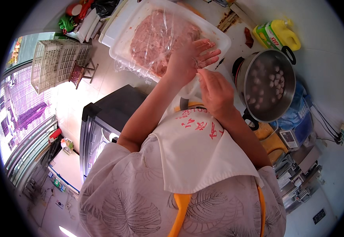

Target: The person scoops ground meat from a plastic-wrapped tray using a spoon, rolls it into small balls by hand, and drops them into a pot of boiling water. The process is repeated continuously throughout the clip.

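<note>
My left hand [189, 57] is held palm up over the corner of a white plastic tub [223, 38], fingers spread, with bits of pale residue on the fingers and palm. My right hand [216, 90] is beside it, its thumb and fingertips drawn together at the edge of my left palm; whether something small is between them cannot be told. Raw minced meat [151, 38] fills much of the tub, partly under clear plastic film [169, 20] that hangs over the near rim. To the right, a metal pot [258, 109] with black handles holds cloudy liquid and several pale balls.
A yellow detergent jug [287, 35] stands behind the pot. Right of the pot are a blue plastic bag [293, 109] and a scale [289, 139], with cables by the wall. At left are a black glass-fronted cabinet [115, 103], plastic crates [58, 63] and a small stool [84, 72].
</note>
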`<state>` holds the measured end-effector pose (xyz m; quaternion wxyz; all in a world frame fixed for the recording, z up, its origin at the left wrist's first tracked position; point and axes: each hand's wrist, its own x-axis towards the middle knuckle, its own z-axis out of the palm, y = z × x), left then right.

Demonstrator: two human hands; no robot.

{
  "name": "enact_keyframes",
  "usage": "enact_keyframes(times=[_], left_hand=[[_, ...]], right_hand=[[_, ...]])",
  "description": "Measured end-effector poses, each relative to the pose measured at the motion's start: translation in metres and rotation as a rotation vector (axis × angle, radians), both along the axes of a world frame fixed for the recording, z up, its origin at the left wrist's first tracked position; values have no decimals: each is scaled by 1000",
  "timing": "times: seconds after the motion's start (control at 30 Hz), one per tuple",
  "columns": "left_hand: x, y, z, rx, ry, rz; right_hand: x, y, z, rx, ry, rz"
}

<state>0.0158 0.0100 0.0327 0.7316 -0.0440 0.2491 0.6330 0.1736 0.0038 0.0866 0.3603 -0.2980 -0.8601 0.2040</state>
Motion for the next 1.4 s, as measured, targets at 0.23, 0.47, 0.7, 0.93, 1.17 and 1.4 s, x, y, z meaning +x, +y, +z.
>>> enact_keyframes(times=[0.23, 0.47, 0.7, 0.93, 1.17, 1.4], left_hand=[[-8, 0, -2, 185, -129, 49], [-21, -1, -2, 230, -48, -13], [-35, -3, 2, 400, -13, -210], [-38, -2, -6, 339, -132, -288], [-47, 0, -31, 334, -250, -239], [-19, 10, 1, 204, -303, 66]], right_hand=[[14, 10, -9, 46, -46, -77], [15, 17, 20, -50, -112, -172], [25, 54, 44, -818, 38, -308], [36, 49, 37, -978, 184, -162], [40, 42, 50, -1062, 331, -174], [-10, 7, 38, -1034, 590, -247]])
